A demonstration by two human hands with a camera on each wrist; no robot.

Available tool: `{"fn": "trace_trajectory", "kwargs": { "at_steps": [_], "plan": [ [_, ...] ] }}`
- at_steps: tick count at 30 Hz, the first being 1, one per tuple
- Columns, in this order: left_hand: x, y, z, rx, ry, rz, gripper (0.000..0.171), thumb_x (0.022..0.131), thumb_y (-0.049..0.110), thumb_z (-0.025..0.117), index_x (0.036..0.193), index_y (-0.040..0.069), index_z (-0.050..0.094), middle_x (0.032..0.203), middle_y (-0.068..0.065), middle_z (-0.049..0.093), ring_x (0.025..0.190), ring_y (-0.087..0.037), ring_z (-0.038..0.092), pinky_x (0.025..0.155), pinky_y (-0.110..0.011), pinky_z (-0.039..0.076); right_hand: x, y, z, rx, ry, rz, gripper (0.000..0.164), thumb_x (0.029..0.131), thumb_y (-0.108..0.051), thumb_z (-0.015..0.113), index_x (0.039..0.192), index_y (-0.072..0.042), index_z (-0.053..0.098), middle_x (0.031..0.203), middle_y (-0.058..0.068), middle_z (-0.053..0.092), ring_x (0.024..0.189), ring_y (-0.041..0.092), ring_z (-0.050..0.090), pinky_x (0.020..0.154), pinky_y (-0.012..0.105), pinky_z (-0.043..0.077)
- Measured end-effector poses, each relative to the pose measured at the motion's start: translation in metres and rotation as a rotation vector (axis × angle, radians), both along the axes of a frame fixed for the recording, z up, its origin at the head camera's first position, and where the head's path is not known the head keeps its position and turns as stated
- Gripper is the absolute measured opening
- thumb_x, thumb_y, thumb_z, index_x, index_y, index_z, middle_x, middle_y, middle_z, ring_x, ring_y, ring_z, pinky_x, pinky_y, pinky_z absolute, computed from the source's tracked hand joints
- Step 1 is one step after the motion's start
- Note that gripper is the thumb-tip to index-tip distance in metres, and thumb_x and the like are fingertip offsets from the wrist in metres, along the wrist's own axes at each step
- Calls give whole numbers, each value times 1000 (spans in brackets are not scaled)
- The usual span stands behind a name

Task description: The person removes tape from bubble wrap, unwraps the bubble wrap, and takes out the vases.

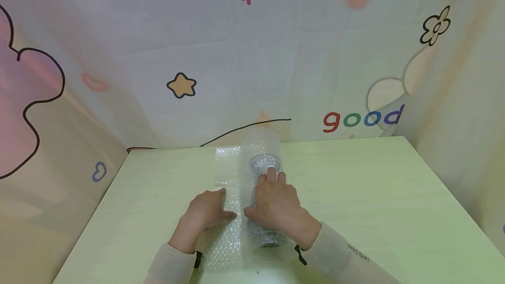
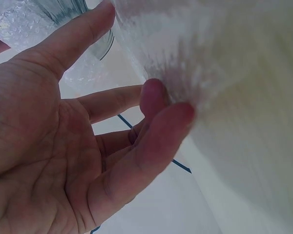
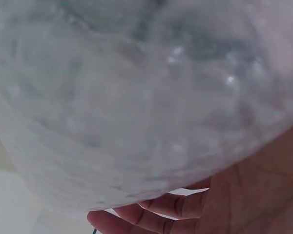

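Observation:
A glass vase [image 1: 265, 161] with a flared rim lies on its side inside clear bubble wrap [image 1: 226, 242], which also extends flat to the left. My right hand [image 1: 278, 200] rests on top of the wrapped vase, fingers pointing away from me and thumb at its left side. In the right wrist view the wrap fills most of the picture, the fingers [image 3: 151, 217] lying along its curved edge. My left hand [image 1: 207, 208] touches the flat wrap with thumb and fingers spread apart. The left wrist view shows its fingertips [image 2: 154, 92] against the wrap, with ribbed glass [image 2: 63, 12] behind the thumb.
The bubble wrap lies on a pale green table [image 1: 367, 196]. Behind it hangs a printed cloth [image 1: 221, 56] with a star, a flower and the word "good". More cloth borders the table at left and right.

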State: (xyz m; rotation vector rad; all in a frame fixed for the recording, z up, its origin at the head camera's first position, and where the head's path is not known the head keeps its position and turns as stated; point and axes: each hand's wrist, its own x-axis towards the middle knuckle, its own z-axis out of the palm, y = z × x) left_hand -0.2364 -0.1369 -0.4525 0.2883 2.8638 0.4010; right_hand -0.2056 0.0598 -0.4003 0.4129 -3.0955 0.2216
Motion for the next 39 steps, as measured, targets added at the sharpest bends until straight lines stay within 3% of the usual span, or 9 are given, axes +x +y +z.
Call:
{"fn": "trace_trajectory", "kwargs": {
  "at_steps": [12, 39],
  "plan": [
    [0, -1, 0, 4, 5, -5, 84, 82, 42, 87, 146, -3, 54, 125, -23, 72, 108, -39, 71, 86, -52, 58, 0, 4, 4, -33, -38, 4, 65, 85, -50, 78, 112, 6, 59, 105, 16, 50, 86, 31, 47, 52, 38, 45],
    [-1, -1, 2, -7, -10, -10, 83, 83, 43, 86, 146, -1, 54, 120, -21, 73, 101, -37, 72, 80, -49, 59, -2, 15, 11, -93, -100, -4, 61, 92, -48, 71, 123, 3, 60, 117, 18, 56, 94, 33, 57, 64, 45, 51]
  ]
}}
